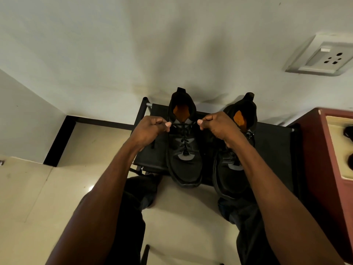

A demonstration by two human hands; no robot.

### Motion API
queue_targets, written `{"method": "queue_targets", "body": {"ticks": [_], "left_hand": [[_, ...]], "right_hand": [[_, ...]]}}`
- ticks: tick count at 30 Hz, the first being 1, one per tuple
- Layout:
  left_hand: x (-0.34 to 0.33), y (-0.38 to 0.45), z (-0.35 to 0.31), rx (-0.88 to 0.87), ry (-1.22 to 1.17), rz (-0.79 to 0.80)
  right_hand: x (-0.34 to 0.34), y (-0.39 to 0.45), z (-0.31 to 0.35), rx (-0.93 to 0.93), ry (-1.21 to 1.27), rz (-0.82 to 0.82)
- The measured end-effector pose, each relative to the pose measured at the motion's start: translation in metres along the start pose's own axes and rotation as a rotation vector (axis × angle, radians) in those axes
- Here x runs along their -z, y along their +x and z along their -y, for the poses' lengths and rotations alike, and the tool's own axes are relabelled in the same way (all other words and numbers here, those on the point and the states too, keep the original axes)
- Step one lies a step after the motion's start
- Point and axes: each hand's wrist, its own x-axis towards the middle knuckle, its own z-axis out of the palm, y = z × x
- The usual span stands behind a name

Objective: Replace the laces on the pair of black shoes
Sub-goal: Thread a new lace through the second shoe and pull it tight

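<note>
Two black shoes with orange insoles stand side by side on a low black rack (pixel 275 146), toes toward me. The left shoe (pixel 186 165) carries a black lace (pixel 183 134) threaded up its eyelets. My left hand (pixel 150 131) pinches one lace end at the shoe's left side, near the collar. My right hand (pixel 217 125) pinches the other end at the shoe's right side. Both ends are drawn outward. The right shoe (pixel 233 175) is partly hidden behind my right forearm, and its lacing cannot be made out.
The rack stands against a pale wall on a cream tiled floor (pixel 38 188). A dark red cabinet (pixel 321 150) sits at the right, a wall socket (pixel 324 58) above it. My knees in dark trousers (pixel 137 192) are just before the rack.
</note>
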Motion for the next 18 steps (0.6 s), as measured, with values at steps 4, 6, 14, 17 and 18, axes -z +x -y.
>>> {"method": "queue_targets", "body": {"ticks": [4, 6, 14, 17, 18], "left_hand": [[-0.001, 0.0, 0.0, 0.004, -0.037, -0.011], [-0.004, 0.0, -0.005, 0.0, -0.127, -0.044], [-0.04, 0.01, -0.029, -0.001, -0.703, -0.193], [-0.046, 0.013, -0.035, -0.018, -0.709, -0.215], [-0.046, 0.015, -0.036, -0.015, -0.692, -0.22]], "right_hand": [[0.001, 0.005, 0.0, -0.056, 0.047, 0.045], [0.005, 0.006, 0.001, -0.062, 0.146, 0.065], [-0.017, 0.008, 0.013, 0.123, 0.614, 0.102], [-0.023, 0.011, 0.012, 0.134, 0.597, 0.075], [-0.022, 0.012, 0.012, 0.131, 0.615, 0.104]]}}
